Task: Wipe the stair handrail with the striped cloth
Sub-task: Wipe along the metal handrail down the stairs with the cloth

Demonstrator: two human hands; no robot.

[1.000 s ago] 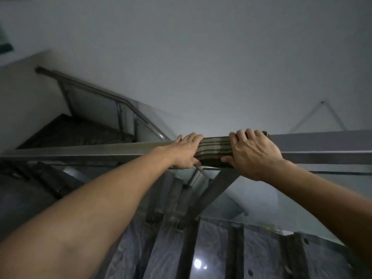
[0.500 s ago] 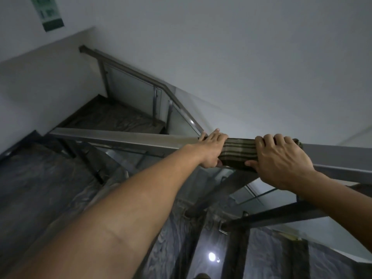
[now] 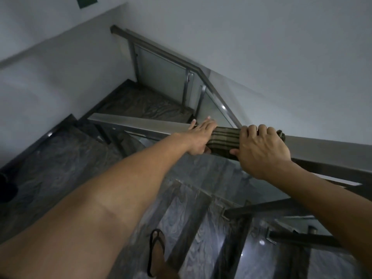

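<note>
In the head view, the striped cloth [image 3: 225, 142] is seen wrapped over the top of the handrail [image 3: 141, 123] at the centre of the frame, with both hands laid on it. The left hand [image 3: 199, 137] is pressed on the cloth's left end, fingers stretched flat along the rail and the thumb tucked beneath. The right hand [image 3: 261, 148] is curled over the right end, fingers hooked across the top and the thumb pinching the cloth's lower edge. The cloth is judged soft, light and pliable, easily bunched; the metal rail is judged smooth and slippery. The cloth is best held at both ends, as here. Marble steps [image 3: 181, 218] and a sandalled foot [image 3: 156, 252] are seen below.
</note>
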